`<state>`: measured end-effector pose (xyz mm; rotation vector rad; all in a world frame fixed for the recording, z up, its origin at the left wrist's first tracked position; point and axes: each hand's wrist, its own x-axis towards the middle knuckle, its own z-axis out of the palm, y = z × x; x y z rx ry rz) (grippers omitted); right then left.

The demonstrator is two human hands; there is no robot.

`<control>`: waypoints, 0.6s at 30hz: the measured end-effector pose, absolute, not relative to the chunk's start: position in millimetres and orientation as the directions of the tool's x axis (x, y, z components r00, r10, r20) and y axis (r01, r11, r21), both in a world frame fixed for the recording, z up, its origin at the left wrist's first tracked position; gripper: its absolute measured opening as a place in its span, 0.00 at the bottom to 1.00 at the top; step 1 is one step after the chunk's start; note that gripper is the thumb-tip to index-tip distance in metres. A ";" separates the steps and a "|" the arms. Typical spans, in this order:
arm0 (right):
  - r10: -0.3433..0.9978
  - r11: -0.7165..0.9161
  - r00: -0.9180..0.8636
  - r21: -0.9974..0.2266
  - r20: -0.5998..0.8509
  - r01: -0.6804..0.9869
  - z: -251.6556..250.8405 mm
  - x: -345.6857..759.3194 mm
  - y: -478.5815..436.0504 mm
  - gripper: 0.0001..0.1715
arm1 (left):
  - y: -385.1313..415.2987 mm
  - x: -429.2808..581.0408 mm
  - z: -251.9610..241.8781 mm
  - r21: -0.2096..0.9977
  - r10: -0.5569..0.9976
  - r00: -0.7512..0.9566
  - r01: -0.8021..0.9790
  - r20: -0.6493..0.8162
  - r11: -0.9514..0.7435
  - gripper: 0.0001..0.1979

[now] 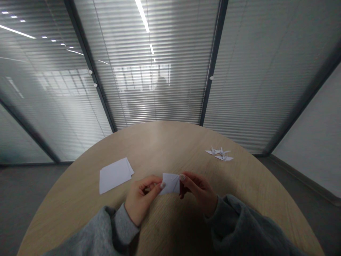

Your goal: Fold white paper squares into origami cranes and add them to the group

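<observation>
Between left hand [141, 201] and right hand [199, 190], folded paper [170, 184] runs crosswise.

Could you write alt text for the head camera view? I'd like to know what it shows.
A person's bare left hand and right hand pinch a small folded square of white paper above a round, light wood table. To the left lies a small stack of white paper sheets; to the right, two white origami cranes.

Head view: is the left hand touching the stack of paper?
Apart. The head view shows a narrow strip of bare tabletop between the left hand and the nearest corner of the stack of paper.
</observation>
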<state>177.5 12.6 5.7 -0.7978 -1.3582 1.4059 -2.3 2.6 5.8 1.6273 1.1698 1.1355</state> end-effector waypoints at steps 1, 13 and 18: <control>0.941 0.112 -0.294 -0.973 0.170 -0.202 6.1 177.4 12.5 0.31 | 2.5 -2.1 6.2 0.943 0.965 0.167 0.234 0.201 -0.237 0.13; 0.942 0.125 -0.286 -0.975 0.175 -0.184 6.6 178.2 12.9 0.31 | 0.6 -0.9 11.9 0.931 0.961 0.157 0.253 0.228 -0.262 0.12; 0.935 0.150 -0.294 -0.972 0.199 -0.180 2.2 179.0 14.6 0.30 | 0.0 -0.5 13.8 0.938 0.962 0.167 0.238 0.217 -0.253 0.12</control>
